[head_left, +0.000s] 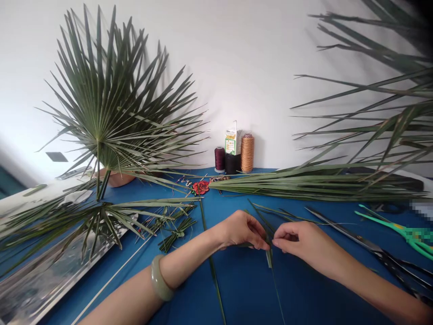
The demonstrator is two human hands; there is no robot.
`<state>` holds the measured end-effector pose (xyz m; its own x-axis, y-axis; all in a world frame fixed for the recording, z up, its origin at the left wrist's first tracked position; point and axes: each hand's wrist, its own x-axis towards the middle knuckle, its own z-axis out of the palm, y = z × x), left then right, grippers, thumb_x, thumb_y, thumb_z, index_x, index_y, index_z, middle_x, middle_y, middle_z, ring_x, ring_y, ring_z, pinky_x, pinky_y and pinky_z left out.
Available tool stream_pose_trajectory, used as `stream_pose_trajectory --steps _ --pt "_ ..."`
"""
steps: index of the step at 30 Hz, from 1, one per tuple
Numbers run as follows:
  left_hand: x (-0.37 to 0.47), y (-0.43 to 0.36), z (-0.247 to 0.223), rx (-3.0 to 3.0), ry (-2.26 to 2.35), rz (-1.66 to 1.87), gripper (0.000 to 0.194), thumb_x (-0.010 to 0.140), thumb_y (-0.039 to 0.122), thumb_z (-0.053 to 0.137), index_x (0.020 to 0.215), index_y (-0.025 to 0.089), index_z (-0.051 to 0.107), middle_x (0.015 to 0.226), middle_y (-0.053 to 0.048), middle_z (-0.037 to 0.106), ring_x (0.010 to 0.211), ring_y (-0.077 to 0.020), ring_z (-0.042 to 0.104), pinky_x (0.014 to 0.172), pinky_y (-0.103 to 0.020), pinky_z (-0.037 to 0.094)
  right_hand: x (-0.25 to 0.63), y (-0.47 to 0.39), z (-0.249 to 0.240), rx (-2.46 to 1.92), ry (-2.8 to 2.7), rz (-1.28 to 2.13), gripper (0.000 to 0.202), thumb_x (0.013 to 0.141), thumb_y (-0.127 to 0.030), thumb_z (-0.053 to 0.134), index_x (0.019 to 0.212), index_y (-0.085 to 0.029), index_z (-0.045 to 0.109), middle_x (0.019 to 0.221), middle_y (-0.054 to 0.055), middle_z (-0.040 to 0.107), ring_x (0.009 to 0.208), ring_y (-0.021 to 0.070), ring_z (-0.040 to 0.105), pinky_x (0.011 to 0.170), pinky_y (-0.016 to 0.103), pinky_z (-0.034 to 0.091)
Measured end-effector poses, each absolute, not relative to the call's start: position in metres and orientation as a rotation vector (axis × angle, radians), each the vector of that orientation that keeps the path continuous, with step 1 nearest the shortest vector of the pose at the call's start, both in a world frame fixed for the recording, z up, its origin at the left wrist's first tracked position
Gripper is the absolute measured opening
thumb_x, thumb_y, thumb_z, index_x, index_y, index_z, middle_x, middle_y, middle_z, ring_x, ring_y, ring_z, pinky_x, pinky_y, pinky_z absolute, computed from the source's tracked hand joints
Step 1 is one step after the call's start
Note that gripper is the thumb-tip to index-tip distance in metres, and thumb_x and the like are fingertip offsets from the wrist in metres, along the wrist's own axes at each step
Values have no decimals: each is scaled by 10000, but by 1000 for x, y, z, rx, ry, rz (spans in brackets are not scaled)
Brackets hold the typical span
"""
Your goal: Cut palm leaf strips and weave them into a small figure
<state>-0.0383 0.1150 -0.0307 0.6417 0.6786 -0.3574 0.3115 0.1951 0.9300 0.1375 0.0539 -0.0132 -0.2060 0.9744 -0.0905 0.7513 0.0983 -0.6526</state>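
Note:
My left hand [245, 231], with a jade-coloured bangle [161, 277] on its wrist, is closed on green palm leaf strips [269, 259] above the blue table. The strips stick out past the fingertips, and a thin fibre [279, 295] trails down from them. Close by on the right, my right hand [296, 238] is pinched near the same strips. What lies between its fingertips is too small to make out. One long leaf strip [214, 271] runs along the table beneath my left forearm. A small bundle of knotted leaf pieces [176, 234] lies left of it.
Large scissors [365, 241] and green-handled scissors [399, 228] lie at right. Cut palm leaves [304, 183] stretch along the back, before thread spools [247, 153]. A fan palm leaf [101, 122] stands at left above a metal tray [67, 280]. A red rose patch [200, 187] sits mid-back.

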Motion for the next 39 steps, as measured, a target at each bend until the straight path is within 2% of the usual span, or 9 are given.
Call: stream_pose_trajectory --steps 5,10,14,18,24,27,30,33,39 --pt "-38 112 -33 1517 893 313 392 455 449 775 641 126 655 548 32 556 554 -102 514 580 -242 423 133 49 -20 -1708 -2021 829 216 771 -331 516 654 -198 640 608 1 611 574 158 522 505 248 332" --pt "-37 107 -35 1764 932 290 299 480 386 776 640 148 693 566 35 578 583 -111 488 554 -219 363 143 50 -23 -1709 -2095 922 201 734 -323 575 598 -192 644 547 -14 620 519 145 545 451 230 328" --pt "-35 104 -34 1907 968 293 221 527 342 760 657 172 702 570 34 602 605 -129 530 581 -219 370 155 63 -19 -1806 -2061 685 270 816 -417 502 714 -201 628 668 9 647 632 179 577 547 271 383" --pt "-36 109 -32 1994 1029 308 166 571 270 739 697 172 695 634 13 652 630 -143 566 595 -220 392 156 76 -30 -1901 -2084 550 191 795 -365 591 823 -176 599 801 22 628 725 176 578 635 312 438" --pt "-44 117 -24 2066 1091 321 381 519 305 784 851 173 652 743 -2 682 703 -173 604 616 -243 431 151 77 -45 -1979 -2144 539 162 857 -321 566 879 -165 602 903 22 609 782 158 581 685 336 481" --pt "-50 124 -22 2077 1160 397 290 682 412 670 855 181 644 850 -22 675 812 -189 599 706 -277 452 150 75 -44 -2003 -2123 529 154 876 -309 542 897 -169 603 905 22 613 777 154 586 688 335 488" --pt "-57 135 -24 2045 1250 452 263 842 352 520 1008 160 590 1012 -60 621 893 -185 586 777 -347 476 150 74 -42 -1999 -2106 507 150 883 -291 533 961 -175 588 934 27 608 788 156 587 690 335 493" --pt "-61 143 -28 2014 1262 419 307 861 318 510 1120 154 529 1117 -83 563 933 -192 578 786 -398 496 152 75 -41 -1980 -2128 520 134 879 -275 540 958 -178 588 934 26 608 787 153 586 688 330 494" --pt "-63 154 -30 2003 1199 329 324 858 315 517 1140 155 518 1127 -84 559 936 -195 578 781 -397 500 152 78 -40 -1985 -2161 572 137 891 -279 526 939 -170 594 883 17 621 751 145 597 677 324 500"
